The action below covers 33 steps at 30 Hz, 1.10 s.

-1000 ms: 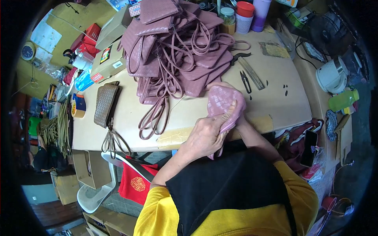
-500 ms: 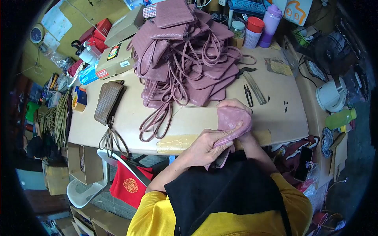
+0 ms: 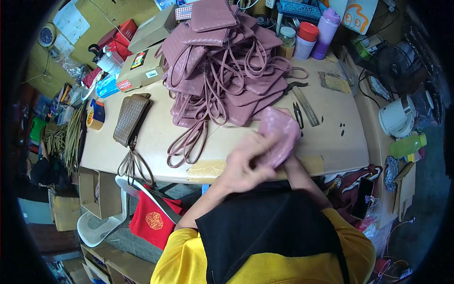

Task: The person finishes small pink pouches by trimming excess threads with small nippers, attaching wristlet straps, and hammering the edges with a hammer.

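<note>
The left hand (image 3: 243,165) is hanging, blurred, over the near side of the table (image 3: 151,163), its thumb and fingers standing well apart and not closing on anything; whether a fingertip is touching the pink pouch (image 3: 280,135) right by it, I cannot tell. The right hand (image 3: 285,110) is hiding mostly behind that pouch, with only a little of it showing at the far edge, so how firmly it is gripping cannot be told, though it seems to be supporting the pouch. The pouch is sitting between the two hands, in front of the pile (image 3: 241,97), looking rounded instead of lying flat. The step in hand appears to be working the soft pouch by hand; the next move seems to be calling for a steady right hand and a gentle hold from the left. The snips (image 3: 298,115) are lying just beside the pouch and the strip (image 3: 306,106) near it, while the brown pouch (image 3: 129,119) is resting well apart, toward the left.
</note>
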{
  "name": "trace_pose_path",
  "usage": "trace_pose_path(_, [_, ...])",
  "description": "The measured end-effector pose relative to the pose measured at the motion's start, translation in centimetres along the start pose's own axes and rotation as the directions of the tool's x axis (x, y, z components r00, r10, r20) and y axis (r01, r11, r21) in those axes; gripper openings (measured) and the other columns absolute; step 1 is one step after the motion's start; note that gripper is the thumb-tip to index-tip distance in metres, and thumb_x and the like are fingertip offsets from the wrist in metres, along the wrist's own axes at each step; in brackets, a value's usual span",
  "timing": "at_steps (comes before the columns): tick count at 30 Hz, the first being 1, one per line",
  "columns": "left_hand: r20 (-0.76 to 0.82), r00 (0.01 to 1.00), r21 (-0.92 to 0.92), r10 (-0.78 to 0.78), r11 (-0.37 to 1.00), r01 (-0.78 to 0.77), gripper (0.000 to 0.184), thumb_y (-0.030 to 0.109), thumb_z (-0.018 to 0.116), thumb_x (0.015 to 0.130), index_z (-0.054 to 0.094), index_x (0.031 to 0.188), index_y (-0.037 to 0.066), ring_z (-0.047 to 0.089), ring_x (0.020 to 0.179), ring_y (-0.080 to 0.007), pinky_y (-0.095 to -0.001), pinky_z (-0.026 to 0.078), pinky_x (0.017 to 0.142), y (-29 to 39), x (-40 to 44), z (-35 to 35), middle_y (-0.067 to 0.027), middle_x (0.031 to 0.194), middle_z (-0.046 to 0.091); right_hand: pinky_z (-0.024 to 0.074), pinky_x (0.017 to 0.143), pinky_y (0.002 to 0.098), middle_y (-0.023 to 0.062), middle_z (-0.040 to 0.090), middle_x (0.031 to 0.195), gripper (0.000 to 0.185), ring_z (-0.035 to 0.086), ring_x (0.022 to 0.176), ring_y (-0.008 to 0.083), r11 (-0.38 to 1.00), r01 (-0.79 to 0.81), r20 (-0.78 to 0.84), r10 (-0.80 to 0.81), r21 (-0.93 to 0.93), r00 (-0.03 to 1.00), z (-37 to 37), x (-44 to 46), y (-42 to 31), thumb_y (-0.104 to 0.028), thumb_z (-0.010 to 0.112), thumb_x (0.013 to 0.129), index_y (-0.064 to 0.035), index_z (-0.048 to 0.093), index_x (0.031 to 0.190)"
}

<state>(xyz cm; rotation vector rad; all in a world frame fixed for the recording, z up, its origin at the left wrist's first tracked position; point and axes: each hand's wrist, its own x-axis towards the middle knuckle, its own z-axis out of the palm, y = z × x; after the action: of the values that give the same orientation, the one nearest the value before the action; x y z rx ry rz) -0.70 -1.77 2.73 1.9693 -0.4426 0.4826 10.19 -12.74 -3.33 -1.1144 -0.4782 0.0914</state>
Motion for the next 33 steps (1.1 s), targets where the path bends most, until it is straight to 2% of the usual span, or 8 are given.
trace_pose_path(4, [-0.323, 0.907, -0.065, -0.271, 0.962, 0.264, 0.043, 0.018, 0.055, 0.091, 0.048, 0.129, -0.001, 0.051, 0.089, -0.0195, -0.0306, 0.039, 0.085, -3.3, 0.0, -1.0, -0.0109, 0.099, 0.056, 0.0461, 0.081, 0.0285, 0.0087, 0.057, 0.095, 0.052, 0.056, 0.091, 0.0151, 0.778, 0.400, 0.303, -0.279, -0.485, 0.911, 1.9, -1.1, -0.6, -0.012, 0.075, 0.069, -0.0028, 0.049, 0.113])
trace_pose_path(9, [-0.479, 0.788, -0.232, -0.387, 0.921, 0.311, 0.014, 0.011, 0.060, 0.090, 0.059, 0.080, 0.001, 0.046, 0.067, -0.0039, -0.0208, 0.038, 0.060, -3.6, -1.0, -4.5, 0.0036, 0.072, 0.054, 0.0445, 0.089, 0.0355, 0.0175, 0.058, 0.116, 0.055, 0.058, 0.105, 0.0253, 0.900, -0.094, 0.477, 0.312, -0.426, 0.822, 2.4, -3.5, -1.6, -0.017, 0.072, 0.074, -0.0034, 0.050, 0.122])
trace_pose_path(12, [-0.472, 0.801, 0.072, -0.367, 0.890, 0.451, 0.023, 0.013, 0.058, 0.091, 0.053, 0.071, 0.003, 0.036, 0.061, -0.0020, -0.0200, 0.030, 0.052, 0.4, -1.3, -9.1, 0.0061, 0.067, 0.046, 0.0446, 0.090, 0.0384, 0.0140, 0.058, 0.115, 0.040, 0.057, 0.105, 0.0296, 0.798, 0.307, 0.721, 0.216, -0.519, 0.658, 0.0, -1.9, -4.7, -0.018, 0.071, 0.074, -0.0060, 0.062, 0.111])
trace_pose_path(15, [-0.337, 0.841, 0.173, -0.422, 0.851, 0.497, 0.022, 0.016, 0.056, 0.090, 0.056, 0.076, 0.000, 0.045, 0.060, -0.0109, -0.0260, 0.037, 0.056, 0.6, -1.1, -8.6, -0.0028, 0.064, 0.051, 0.0418, 0.091, 0.0363, 0.0113, 0.056, 0.109, 0.027, 0.053, 0.106, 0.0275, 0.214, 0.265, 0.296, 0.127, -0.940, 0.947, -4.7, 0.9, -3.8, -0.003, 0.061, 0.076, -0.0088, 0.064, 0.102])
trace_pose_path(20, [-0.004, 0.886, 0.331, -0.463, 0.836, 0.438, 0.022, 0.024, 0.057, 0.088, 0.061, 0.092, 0.003, 0.061, 0.084, -0.0407, -0.0455, 0.046, 0.072, -8.2, 0.3, -0.6, -0.0222, 0.085, 0.064, 0.0418, 0.091, 0.0362, 0.0130, 0.055, 0.108, 0.028, 0.053, 0.105, 0.0284, 0.531, 0.288, 0.425, 0.155, -0.797, 0.892, -8.5, 2.6, 1.0, 0.002, 0.057, 0.076, -0.0058, 0.063, 0.103])
trace_pose_path(25, [0.053, 0.846, 0.311, -0.531, 0.814, 0.491, 0.024, 0.025, 0.060, 0.087, 0.058, 0.092, 0.002, 0.061, 0.077, -0.0364, -0.0419, 0.046, 0.070, -9.2, 0.1, 0.6, -0.0204, 0.080, 0.063, 0.0424, 0.090, 0.0393, 0.0162, 0.054, 0.107, 0.031, 0.053, 0.103, 0.0321, 0.732, 0.142, 0.207, -0.002, -0.667, 0.978, -12.0, 5.4, 1.2, -0.002, 0.058, 0.078, -0.0038, 0.057, 0.109])
trace_pose_path(27, [0.103, 0.892, 0.171, -0.439, 0.892, 0.419, 0.022, 0.020, 0.065, 0.083, 0.057, 0.091, 0.001, 0.058, 0.068, -0.0251, -0.0349, 0.045, 0.066, -5.7, 0.4, -1.6, -0.0149, 0.075, 0.060, 0.0432, 0.087, 0.0423, 0.0168, 0.053, 0.105, 0.035, 0.053, 0.099, 0.0347, 0.078, 0.054, 0.042, -0.147, -0.996, 0.988, -13.0, 6.1, 0.7, -0.011, 0.060, 0.082, -0.0057, 0.051, 0.116])
trace_pose_path(33, [0.129, 0.903, -0.005, -0.409, 0.910, 0.414, 0.022, 0.016, 0.072, 0.079, 0.062, 0.090, 0.001, 0.058, 0.067, -0.0089, -0.0226, 0.045, 0.060, 4.5, -0.3, -10.4, -0.0052, 0.079, 0.064, 0.0426, 0.088, 0.0479, 0.0213, 0.056, 0.105, 0.041, 0.054, 0.101, 0.0400, -0.105, 0.006, -0.008, 0.128, -0.994, 0.992, -13.8, 8.2, 2.1, -0.025, 0.056, 0.088, -0.0006, 0.047, 0.119])
